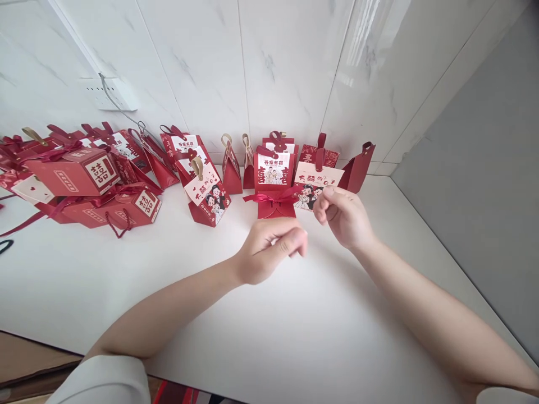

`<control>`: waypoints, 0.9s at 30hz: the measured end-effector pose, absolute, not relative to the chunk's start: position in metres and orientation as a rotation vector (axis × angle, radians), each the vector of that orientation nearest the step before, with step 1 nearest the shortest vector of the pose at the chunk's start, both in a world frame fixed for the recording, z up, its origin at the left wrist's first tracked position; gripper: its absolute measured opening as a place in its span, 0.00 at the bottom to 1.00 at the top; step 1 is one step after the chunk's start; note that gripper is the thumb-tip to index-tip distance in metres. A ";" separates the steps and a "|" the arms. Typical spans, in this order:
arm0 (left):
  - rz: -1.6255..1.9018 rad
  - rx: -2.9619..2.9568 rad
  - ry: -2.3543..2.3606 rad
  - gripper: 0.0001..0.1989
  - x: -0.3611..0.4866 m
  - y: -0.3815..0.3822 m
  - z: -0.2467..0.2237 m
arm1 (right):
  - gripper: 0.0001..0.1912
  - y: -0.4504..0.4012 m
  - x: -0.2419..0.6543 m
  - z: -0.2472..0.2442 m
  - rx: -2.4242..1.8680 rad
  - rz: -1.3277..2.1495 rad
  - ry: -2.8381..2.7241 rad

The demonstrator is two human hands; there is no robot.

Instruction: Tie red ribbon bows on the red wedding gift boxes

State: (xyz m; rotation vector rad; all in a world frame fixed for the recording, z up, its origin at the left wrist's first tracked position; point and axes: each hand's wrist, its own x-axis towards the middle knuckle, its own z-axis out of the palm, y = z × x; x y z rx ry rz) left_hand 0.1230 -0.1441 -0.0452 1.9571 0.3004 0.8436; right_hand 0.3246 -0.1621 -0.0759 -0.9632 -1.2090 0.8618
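Observation:
My left hand [273, 249] hangs over the white table with its fingers curled inward and the thumb along them; nothing shows in it. Just beyond it stands a red gift box with a ribbon bow [275, 196]. To the right, my right hand [343, 216] is raised, fingers bent into a loose fist, also with nothing visible in it. It partly covers a pink-and-red box with a cartoon couple [318, 175]. Another couple-printed box [210, 199] stands left of my hands, its gold loop handle upright.
Several red hexagonal boxes [76, 173] are stacked at the left, with ribbons and cord handles. More triangular boxes [232, 171] line the tiled wall [202, 67]. A socket with a cable [107, 94] is on the wall. A grey panel [475, 168] borders the white table [269, 336] at right.

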 end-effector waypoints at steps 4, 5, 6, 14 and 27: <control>0.545 1.811 0.191 0.20 0.116 -0.164 -0.023 | 0.23 -0.200 0.317 -0.032 -0.754 1.570 -1.443; 0.526 1.793 0.174 0.19 0.115 -0.167 -0.021 | 0.23 -0.208 0.315 -0.028 -0.752 1.654 -1.487; 0.511 1.778 0.155 0.19 0.115 -0.169 -0.020 | 0.24 -0.213 0.313 -0.025 -0.751 1.711 -1.525; 0.523 1.742 0.035 0.18 0.113 -0.169 -0.022 | 0.26 -0.218 0.301 -0.034 -0.586 1.868 -1.524; 0.556 1.859 -0.022 0.16 0.111 -0.166 -0.020 | 0.27 -0.223 0.294 -0.038 -0.434 2.119 -1.332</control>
